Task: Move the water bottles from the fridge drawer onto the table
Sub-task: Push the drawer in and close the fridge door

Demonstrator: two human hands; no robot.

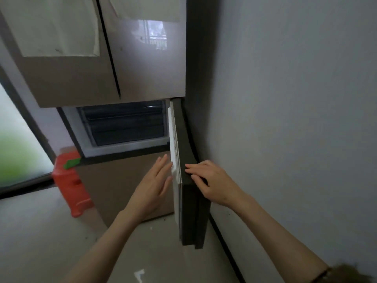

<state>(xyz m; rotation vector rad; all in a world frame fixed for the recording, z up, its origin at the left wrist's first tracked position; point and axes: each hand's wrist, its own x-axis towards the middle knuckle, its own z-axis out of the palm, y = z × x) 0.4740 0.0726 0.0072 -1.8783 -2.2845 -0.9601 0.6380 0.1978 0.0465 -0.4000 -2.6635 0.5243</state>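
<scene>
Fingers of the right hand [212, 180] rest on the dark outer face of the open fridge door [188, 201], curled lightly at its top edge; whether they clamp it I cannot tell. Just left of that grip, across the door's white inner lining, the left hand [153, 186] lies flat and open, fingers straight, its fingertips touching the lining and holding nothing. Beyond both hands, up and to the left, the opened compartment shows a dark drawer [124, 123] with ribbed fronts in a white frame; its contents cannot be seen, and no bottles show anywhere in view. Above it hang two closed upper doors [81, 78]. Left of the left hand, well apart, a red stool [71, 184] stands on the floor. Right of the right hand runs a grey wall [285, 119].
</scene>
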